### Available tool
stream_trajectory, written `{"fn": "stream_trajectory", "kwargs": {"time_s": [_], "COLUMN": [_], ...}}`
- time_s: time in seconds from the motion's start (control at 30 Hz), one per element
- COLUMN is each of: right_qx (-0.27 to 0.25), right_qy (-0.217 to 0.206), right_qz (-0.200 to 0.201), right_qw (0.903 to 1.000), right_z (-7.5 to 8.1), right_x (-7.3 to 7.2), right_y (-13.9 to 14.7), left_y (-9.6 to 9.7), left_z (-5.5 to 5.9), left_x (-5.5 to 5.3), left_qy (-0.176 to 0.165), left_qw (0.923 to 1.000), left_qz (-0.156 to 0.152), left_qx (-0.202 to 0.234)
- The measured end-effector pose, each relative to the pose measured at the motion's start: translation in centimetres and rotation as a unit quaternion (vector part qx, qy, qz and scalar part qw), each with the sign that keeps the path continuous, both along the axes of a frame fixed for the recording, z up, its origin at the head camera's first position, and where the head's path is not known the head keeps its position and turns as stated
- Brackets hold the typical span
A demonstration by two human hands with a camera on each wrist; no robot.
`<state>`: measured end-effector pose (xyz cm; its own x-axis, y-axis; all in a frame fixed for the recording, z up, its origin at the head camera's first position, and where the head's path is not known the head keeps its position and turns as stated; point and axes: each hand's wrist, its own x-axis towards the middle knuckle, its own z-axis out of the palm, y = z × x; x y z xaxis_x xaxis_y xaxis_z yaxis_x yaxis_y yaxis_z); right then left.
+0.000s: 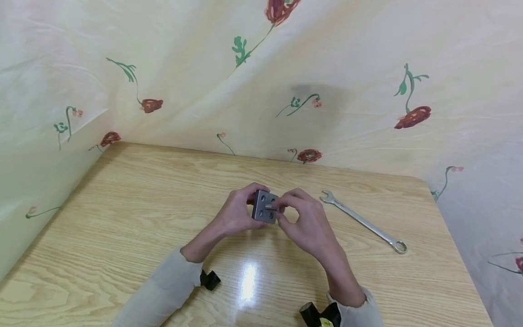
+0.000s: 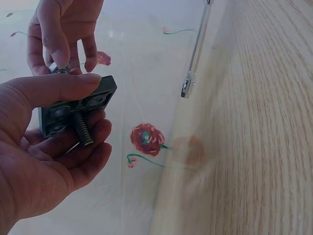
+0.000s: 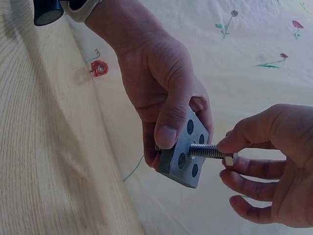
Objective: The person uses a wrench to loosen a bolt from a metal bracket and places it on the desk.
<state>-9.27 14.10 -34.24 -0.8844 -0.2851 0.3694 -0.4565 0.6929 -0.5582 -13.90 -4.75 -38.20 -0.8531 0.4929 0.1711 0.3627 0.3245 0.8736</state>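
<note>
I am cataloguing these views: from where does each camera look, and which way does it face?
Head: worn on the head, facing forward and down at the table and metal plate; left hand, right hand and sleeves show.
Left wrist: worn there, facing the plate's side where the bolt ends; both hands show.
Right wrist: worn there, facing the plate's other side; both hands show.
Both wrist views share plate and bolt.

in the head view the table [image 1: 122,218] is seen from above, forward and down — in both wrist views, turned sideways, the block [image 1: 265,205] is faced close up from opposite sides, shared by all three.
</note>
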Motion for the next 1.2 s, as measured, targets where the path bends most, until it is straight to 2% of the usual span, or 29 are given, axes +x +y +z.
{"fn": "stream_trajectory", "kwargs": {"time_s": [0.23, 0.4, 0.53, 0.6, 0.7, 0.8, 0.9, 1.03, 1.2], "right_qx": [-0.016, -0.022, -0.031, -0.034, -0.025, -0.007, 0.005, 0.005, -0.004], "right_qy": [0.047, 0.054, 0.024, 0.002, -0.038, -0.089, -0.128, -0.128, -0.081], "right_qz": [0.009, 0.019, 0.024, 0.012, -0.032, -0.084, -0.108, -0.108, -0.081], "right_qw": [0.9987, 0.9981, 0.9989, 0.9994, 0.9985, 0.9925, 0.9858, 0.9859, 0.9934], "right_z": [-0.62, -0.70, -0.45, -0.28, -0.03, 0.10, 0.11, 0.11, 0.13], "right_x": [-0.22, -0.24, -0.18, -0.17, -0.19, -0.23, -0.30, -0.28, -0.15], "right_y": [-0.11, -0.15, -0.21, -0.29, -0.35, -0.29, -0.23, -0.24, -0.21], "left_y": [0.05, 0.02, -0.03, -0.04, -0.03, 0.01, 0.04, 0.09, 0.09], "left_z": [0.09, 0.02, -0.01, 0.01, 0.10, 0.19, 0.22, 0.12, 0.01], "left_x": [0.06, 0.07, 0.03, 0.03, 0.04, 0.07, 0.08, 0.09, 0.11], "left_qy": [-0.010, -0.009, -0.004, -0.005, -0.013, -0.021, -0.020, -0.019, -0.023], "left_qw": [0.9999, 0.9999, 1.0000, 1.0000, 0.9999, 0.9997, 0.9997, 0.9998, 0.9997], "left_qz": [0.000, 0.002, 0.003, 0.005, 0.006, 0.008, 0.010, 0.010, 0.007], "left_qx": [0.002, 0.005, 0.003, 0.003, 0.004, 0.005, 0.001, -0.001, 0.002]}}
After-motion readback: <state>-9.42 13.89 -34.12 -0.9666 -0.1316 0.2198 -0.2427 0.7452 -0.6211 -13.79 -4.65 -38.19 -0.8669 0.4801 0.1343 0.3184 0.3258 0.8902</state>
